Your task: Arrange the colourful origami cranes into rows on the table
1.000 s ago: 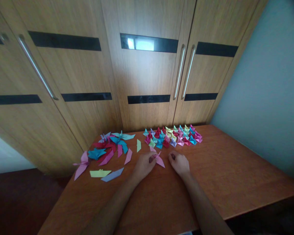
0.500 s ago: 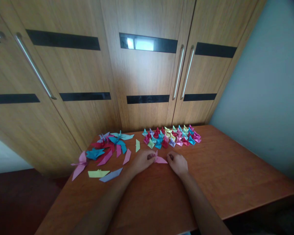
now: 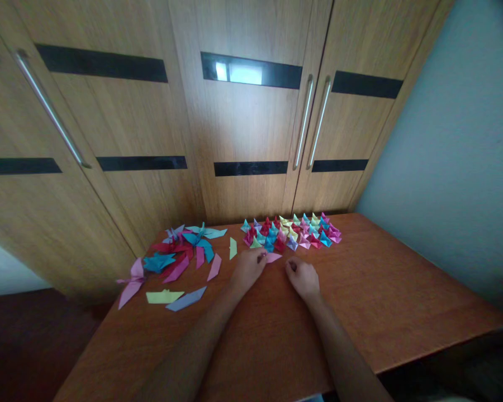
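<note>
Pink paper [image 3: 273, 257] is lying toward the far edge of the surface [image 3: 268, 346], about midway along it, one pointed tip showing. Most of it is being hidden by the left hand [image 3: 250, 268], which is gripping it between thumb and fingers. Right hand [image 3: 303, 276] is resting just beside, curled closed, with no paper showing; whether anything is sitting inside, cannot tell.

Handling, judged: a light pinch close to a crease is suiting this thin paper best; harder pressure is risking a crushed point. The right hand is standing well placed for steadying the loose tip, while wrists are better kept low and clear of the rows behind.

Small folds [image 3: 304, 241] in mixed colours are standing in rows along the far edge, right of its middle. A green fold [image 3: 255, 243] is standing directly behind the left hand, so a forward nudge would be risking a knock.

Toward the far left corner, blue, red and pink paper is overlapping in a heap [image 3: 158, 262]. A pink bird [image 3: 131, 283] is lying at the left edge; yellow strip [image 3: 164, 297] and lavender strip [image 3: 186, 299] are lying nearer, to its right.

Beyond the far edge, a wardrobe [image 3: 247, 134] is standing.
</note>
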